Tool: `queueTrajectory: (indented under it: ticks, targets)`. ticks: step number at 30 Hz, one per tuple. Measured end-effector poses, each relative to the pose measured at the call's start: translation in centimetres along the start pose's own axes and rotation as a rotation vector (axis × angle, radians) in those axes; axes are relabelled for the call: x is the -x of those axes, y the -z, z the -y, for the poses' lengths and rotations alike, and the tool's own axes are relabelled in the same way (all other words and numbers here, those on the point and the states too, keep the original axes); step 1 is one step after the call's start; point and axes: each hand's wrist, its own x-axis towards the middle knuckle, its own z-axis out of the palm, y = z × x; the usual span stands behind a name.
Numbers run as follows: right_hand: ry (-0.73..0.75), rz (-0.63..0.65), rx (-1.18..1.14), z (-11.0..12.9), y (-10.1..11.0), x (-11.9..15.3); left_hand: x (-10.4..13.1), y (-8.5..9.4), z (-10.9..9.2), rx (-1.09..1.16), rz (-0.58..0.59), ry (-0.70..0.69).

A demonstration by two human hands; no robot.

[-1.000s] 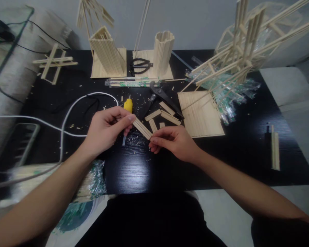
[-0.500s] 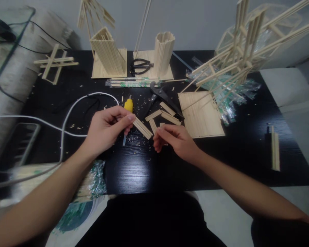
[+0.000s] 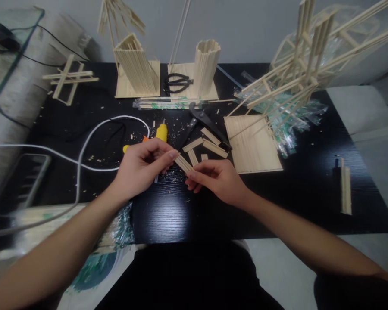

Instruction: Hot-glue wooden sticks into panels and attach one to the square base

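Note:
Between my hands is a short flat strip of wooden sticks point(image 3: 183, 163) set side by side. My left hand point(image 3: 145, 165) pinches its upper left end between thumb and fingers. My right hand point(image 3: 218, 178) closes on its lower right end. Just beyond them, several short wooden stick strips point(image 3: 214, 147) lie loosely on the black table point(image 3: 194, 215). A yellow and orange glue gun point(image 3: 161, 132) rests behind my left hand, partly hidden by it. Black-handled pliers point(image 3: 200, 116) lie behind the strips.
Two stick towers point(image 3: 136, 69) on wooden bases stand at the back, with black scissors point(image 3: 177, 83) between them. A wooden panel point(image 3: 254, 144) and a tall stick frame point(image 3: 297, 77) occupy the right. A white cable point(image 3: 80, 150) loops at left. Wood scraps litter the table.
My left hand has moved right and slightly down with the strip, uncovering more of the glue gun. My right hand now grips the strip's other end.

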Motion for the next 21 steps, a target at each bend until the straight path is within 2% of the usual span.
queueTrajectory:
  ticks: [5,13,21]
  targets:
    - [-0.002,0.000,-0.028,-0.05,0.17,-0.03,-0.03,0.09,-0.08,0.020,-0.065,0.010]
    - [0.020,0.030,-0.083,0.15,0.28,-0.23,-0.09,0.12,0.08,0.062,-0.082,0.007]
    - [0.019,0.051,-0.060,-0.12,-0.01,-0.11,0.19,-0.36,-0.02,0.033,0.065,0.010]
